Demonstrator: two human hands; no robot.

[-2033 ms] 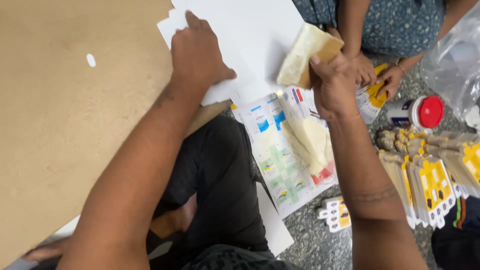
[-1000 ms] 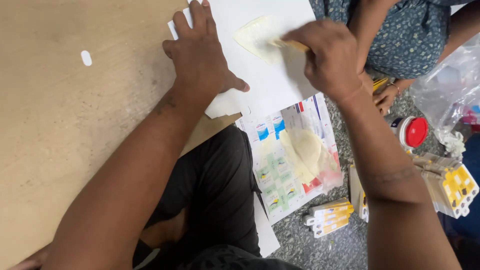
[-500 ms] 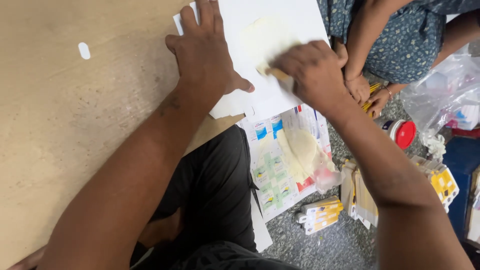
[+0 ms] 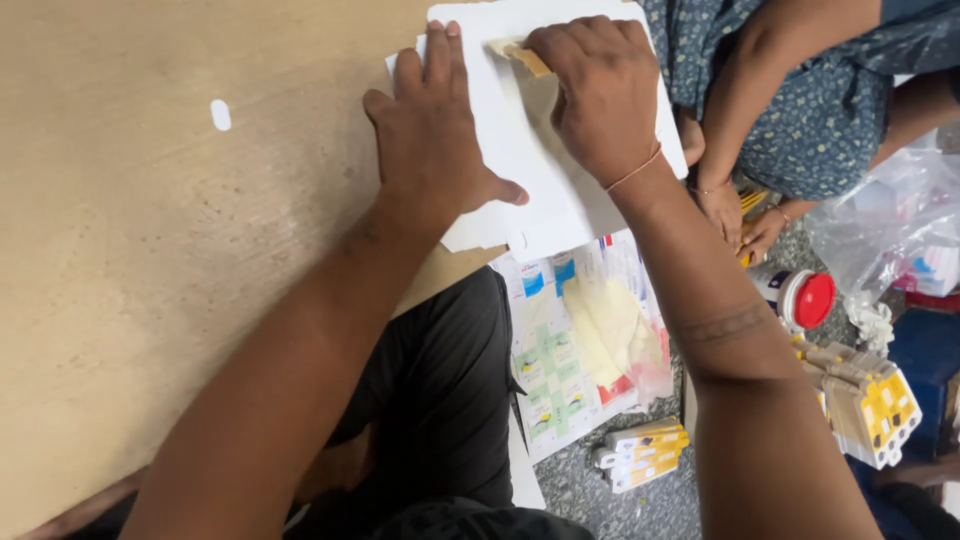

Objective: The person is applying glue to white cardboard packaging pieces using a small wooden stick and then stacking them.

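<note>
My left hand (image 4: 430, 135) lies flat, fingers spread, on the left part of a white cardboard sheet (image 4: 510, 210) that rests on a big brown board (image 4: 160, 250). My right hand (image 4: 600, 95) is closed on a small yellowish wad of cloth or sponge (image 4: 522, 57) and presses it onto the upper middle of the white sheet. A pale yellowish smear shows on the sheet beside that hand.
A printed sheet with a yellow glue smear (image 4: 590, 340) lies on the floor by my knee. Small yellow-and-white packs (image 4: 640, 455) and stacked folded cartons (image 4: 865, 395) sit at the right, near a red-capped jar (image 4: 800, 298). Another person in a blue patterned garment (image 4: 800, 90) sits opposite.
My right hand brought the yellowish wad from beside the white sheet onto it and slid it leftward across the top. My left hand stayed pressed on the sheet.
</note>
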